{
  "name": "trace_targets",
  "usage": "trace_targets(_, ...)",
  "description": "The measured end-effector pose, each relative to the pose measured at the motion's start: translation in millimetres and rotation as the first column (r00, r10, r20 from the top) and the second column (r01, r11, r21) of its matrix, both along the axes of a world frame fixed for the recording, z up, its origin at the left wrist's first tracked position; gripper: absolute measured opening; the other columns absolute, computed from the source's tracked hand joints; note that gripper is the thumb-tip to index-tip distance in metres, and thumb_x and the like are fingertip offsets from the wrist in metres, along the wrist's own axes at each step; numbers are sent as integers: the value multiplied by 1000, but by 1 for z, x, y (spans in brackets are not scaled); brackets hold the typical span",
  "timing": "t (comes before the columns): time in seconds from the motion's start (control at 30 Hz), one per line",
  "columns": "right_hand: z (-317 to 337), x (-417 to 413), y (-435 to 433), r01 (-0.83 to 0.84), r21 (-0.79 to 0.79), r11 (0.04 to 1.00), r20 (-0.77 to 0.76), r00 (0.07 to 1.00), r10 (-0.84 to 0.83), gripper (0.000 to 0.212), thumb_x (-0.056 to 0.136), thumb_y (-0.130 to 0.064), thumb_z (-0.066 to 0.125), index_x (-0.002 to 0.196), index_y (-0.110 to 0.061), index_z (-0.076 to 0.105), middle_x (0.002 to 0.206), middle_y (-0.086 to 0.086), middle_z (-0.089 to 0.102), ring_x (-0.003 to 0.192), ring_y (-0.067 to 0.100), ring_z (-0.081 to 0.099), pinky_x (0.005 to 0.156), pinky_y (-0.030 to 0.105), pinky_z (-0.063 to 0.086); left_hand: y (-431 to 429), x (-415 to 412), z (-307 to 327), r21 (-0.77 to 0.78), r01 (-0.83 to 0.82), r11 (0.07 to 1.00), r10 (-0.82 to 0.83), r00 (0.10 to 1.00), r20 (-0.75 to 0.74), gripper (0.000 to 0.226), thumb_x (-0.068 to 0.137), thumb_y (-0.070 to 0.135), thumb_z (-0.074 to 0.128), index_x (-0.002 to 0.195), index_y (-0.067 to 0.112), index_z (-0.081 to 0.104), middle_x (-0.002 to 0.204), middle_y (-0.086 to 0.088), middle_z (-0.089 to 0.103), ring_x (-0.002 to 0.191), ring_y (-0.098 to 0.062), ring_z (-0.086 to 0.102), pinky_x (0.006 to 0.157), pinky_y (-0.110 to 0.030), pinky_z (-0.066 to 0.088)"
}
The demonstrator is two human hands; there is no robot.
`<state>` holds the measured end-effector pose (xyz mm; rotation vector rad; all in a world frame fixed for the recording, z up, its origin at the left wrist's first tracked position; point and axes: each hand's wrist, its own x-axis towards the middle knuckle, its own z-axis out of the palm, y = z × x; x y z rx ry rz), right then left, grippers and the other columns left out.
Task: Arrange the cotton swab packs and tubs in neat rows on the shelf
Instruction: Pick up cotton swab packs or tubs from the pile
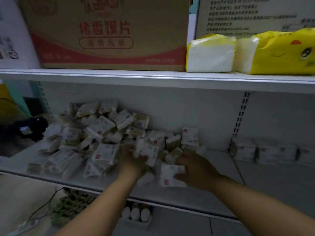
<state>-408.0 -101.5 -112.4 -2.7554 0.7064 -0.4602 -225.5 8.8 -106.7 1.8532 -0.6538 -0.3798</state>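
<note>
White shelf (213, 193); left hand (133, 161) fingers grip one swab pack (150, 155), right hand (197, 167) fingers grip a second pack (171, 176)

I see white cotton swab packs (95, 133) heaped in a loose, tilted pile on the left of the shelf (196, 196). An upright pack (190, 136) stands at its right edge. A row of packs (264, 151) lines the far right.

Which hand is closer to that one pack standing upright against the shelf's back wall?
Right. The right hand is just in front of the upright pack; the left hand is farther off to its left.
</note>
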Motion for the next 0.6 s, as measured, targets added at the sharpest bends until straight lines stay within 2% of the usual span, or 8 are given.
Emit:
trace_targets(0.1,12,-9,5,177,199,964,208,954,-218,31,82,-38,68,103,-20,56,94,-11,49,84,9,49,60,15,33,1,-7,23,-216,48,975,-53,998,-20,41,80,6,70,115,14,50,106,0,51,92,-18,53,69,-27,43)
trace_targets(0.2,22,-28,-7,255,451,855,317,850,-421,26,82,-30,70,93,-15,51,83,-6,53,72,6,49,56,17,36,-16,-21,28,-284,136,949,-168,982,-92,43,75,1,75,109,15,51,102,-4,57,85,-20,57,64,-25,49)
trace_targets(0.3,22,-56,-24,267,586,765,306,801,-514,30,80,-26,73,103,-15,57,97,0,64,88,16,62,75,34,55,-39,-43,23,-288,210,934,-260,955,-146,38,69,-6,77,97,10,58,100,-9,63,82,-22,59,61,-24,48)
trace_targets(0.37,20,-79,-35,319,606,729,271,778,-566,35,77,-28,72,102,-5,62,100,15,66,95,31,64,87,50,52,-55,-62,21,-249,238,939,-276,952,-130,50,61,4,84,106,2,62,105,-16,66,89,-26,62,73,-35,51)
trace_targets(0.43,18,-103,-48,362,594,718,242,771,-589,49,71,-32,70,99,6,58,94,25,61,92,38,63,85,47,51,-67,-82,22,-204,253,946,-267,963,-42,46,62,14,85,100,6,62,101,-10,64,94,-26,62,85,-42,50)
trace_targets(0.5,19,-130,-62,401,588,702,198,771,-605,43,77,-27,70,100,6,58,95,22,62,93,34,62,79,39,48,-80,-100,21,-244,283,928,-299,954,-31,31,69,13,80,95,12,63,92,-8,68,82,-21,67,73,-35,55)
trace_targets(0.57,18,-159,-76,473,550,688,147,756,-638,33,82,-24,69,100,3,61,98,23,62,95,33,61,83,42,46,-94,-121,17,-328,331,885,-383,918,-107,23,74,0,74,93,7,63,79,-5,71,65,-16,67,51,-24,53)
trace_targets(0.6,17,-174,-82,513,532,674,134,735,-665,30,81,-28,69,96,-3,63,96,22,61,93,32,60,82,42,45,-103,-131,12,-333,347,877,-401,910,-108,23,74,-1,74,92,5,63,75,-4,70,64,-19,65,48,-22,51)
